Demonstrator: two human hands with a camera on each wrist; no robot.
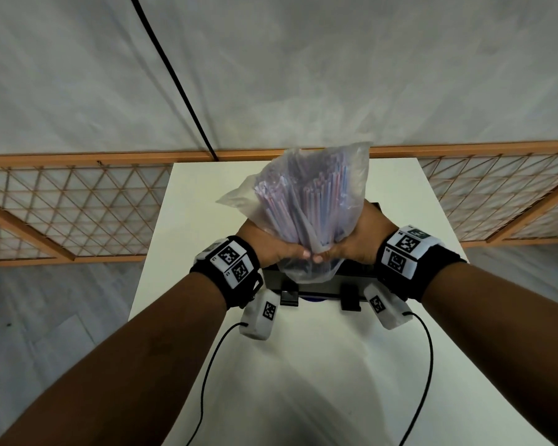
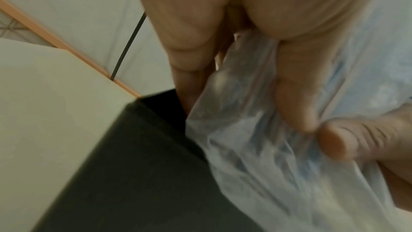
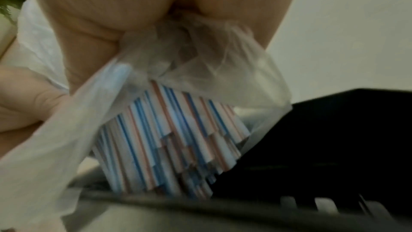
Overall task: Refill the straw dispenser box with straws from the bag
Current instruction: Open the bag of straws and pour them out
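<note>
A clear plastic bag [image 1: 306, 201] full of red, white and blue striped straws [image 3: 174, 135] is held above the black dispenser box [image 1: 319, 284] on the white table. My left hand [image 1: 271, 244] grips the bag's lower part from the left, and my right hand [image 1: 356, 241] grips it from the right, thumbs meeting at the front. In the right wrist view the straw ends poke out of the bag's lower opening toward the black box [image 3: 323, 138]. In the left wrist view my fingers [image 2: 296, 94] pinch the bag [image 2: 256, 147] beside the box's dark wall [image 2: 133, 165]. The box's inside is hidden.
The white table [image 1: 303, 365] is narrow, with its edges close on both sides. Behind it runs a wooden lattice panel [image 1: 78, 207] and a white sheet with a black cable [image 1: 174, 78]. Wrist camera cables [image 1: 207, 381] hang over the table's near part.
</note>
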